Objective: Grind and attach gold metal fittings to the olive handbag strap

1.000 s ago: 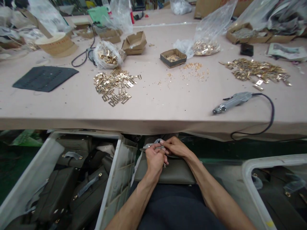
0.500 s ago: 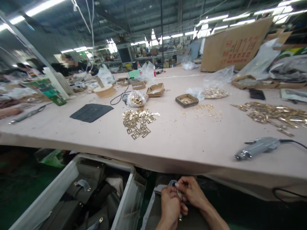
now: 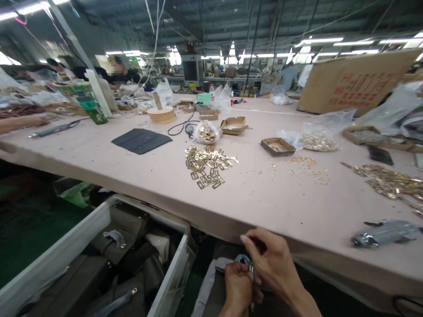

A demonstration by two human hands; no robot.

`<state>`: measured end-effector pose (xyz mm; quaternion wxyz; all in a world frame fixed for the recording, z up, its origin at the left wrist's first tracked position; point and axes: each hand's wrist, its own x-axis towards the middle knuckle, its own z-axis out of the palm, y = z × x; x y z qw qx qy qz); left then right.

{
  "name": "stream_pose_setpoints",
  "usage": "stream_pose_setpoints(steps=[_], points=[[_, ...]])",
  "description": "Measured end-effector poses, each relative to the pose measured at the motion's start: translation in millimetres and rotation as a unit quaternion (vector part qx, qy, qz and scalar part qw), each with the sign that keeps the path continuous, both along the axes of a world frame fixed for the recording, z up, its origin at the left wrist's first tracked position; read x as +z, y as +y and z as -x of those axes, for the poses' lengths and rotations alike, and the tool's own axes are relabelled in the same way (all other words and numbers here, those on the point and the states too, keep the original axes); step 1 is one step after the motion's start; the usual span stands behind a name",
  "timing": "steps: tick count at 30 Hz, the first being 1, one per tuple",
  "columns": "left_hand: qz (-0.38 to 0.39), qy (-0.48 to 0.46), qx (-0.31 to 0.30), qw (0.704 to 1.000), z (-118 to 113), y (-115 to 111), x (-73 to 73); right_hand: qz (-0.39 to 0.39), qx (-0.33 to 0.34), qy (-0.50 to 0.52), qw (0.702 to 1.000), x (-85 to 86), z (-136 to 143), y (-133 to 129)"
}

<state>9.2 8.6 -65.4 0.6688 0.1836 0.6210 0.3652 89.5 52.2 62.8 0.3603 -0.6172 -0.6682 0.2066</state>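
Working at bottom centre of the frame, just below the near edge of the table (image 3: pixel 264 207): both hands are closed around a small metal fitting (image 3: pixel 246 261) on a grey-green bag (image 3: pixel 214 295) lying under them. The left hand (image 3: pixel 238 288) is clenched on the fitting from below, fingers curled tight. The right hand (image 3: pixel 272 264) is pinching it from above, index finger raised against the table edge; how much of the fitting it covers I cannot tell.

Little room above the hands because of the table's overhang. A white crate (image 3: pixel 99 224) full of similar bags sits at lower left, its corner near the left hand.

On the pink tabletop: a pile of gold buckles (image 3: pixel 208 167) at centre, a small cardboard tray (image 3: pixel 277 146) of tiny gold parts behind it, a dark mat (image 3: pixel 142 140) to the left, and an electric screwdriver (image 3: pixel 385 232) at the right edge. More gold hardware (image 3: pixel 390 181) lies at far right.

Workshop hall with strip lights; other people are seated at upper left.
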Motion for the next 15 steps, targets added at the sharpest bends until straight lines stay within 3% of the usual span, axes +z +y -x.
stream_pose_setpoints(steps=[3,8,11,15], points=[[0.007,0.004,-0.011,1.0,4,1,-5.0,-0.064,0.014,0.024,0.998,24.5,20,61],[0.025,0.0,-0.023,0.999,11,3,-12.3,-0.03,-0.076,-0.116,0.99,26.8,54,160],[0.031,-0.007,-0.017,0.999,14,4,-17.9,0.009,-0.112,-0.165,0.98,27.2,73,187],[-0.001,-0.021,0.024,1.0,18,7,-25.9,0.049,-0.135,-0.145,0.979,28.7,82,196]])
